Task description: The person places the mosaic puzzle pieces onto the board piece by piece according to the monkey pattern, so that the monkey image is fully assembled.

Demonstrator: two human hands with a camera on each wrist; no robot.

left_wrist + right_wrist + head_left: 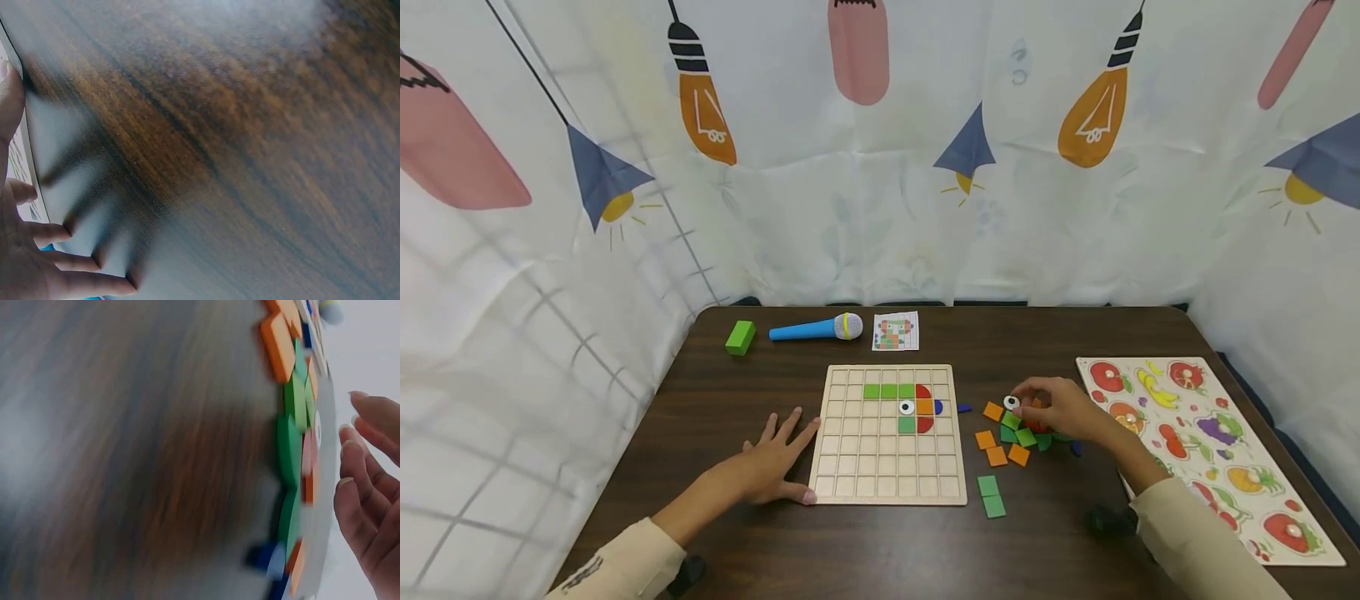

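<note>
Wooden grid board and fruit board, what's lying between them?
In the head view, loose coloured tiles and a round eye piece, with the right hand over some of them.

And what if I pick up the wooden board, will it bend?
Probably not: the wooden board lies flat with straight edges, so it looks stiff. It likely won't roll, having four corners. But the coloured pieces in its squares might slide out if tipped, since nothing covers them.

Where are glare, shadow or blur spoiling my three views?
Head: board reads clearly. Left wrist: pale glare on the table at the top, dark streaks by the left hand, shadow or reflection. Right wrist: table grain blurred, pale glare at the left edge, tiles soft-edged.
</note>
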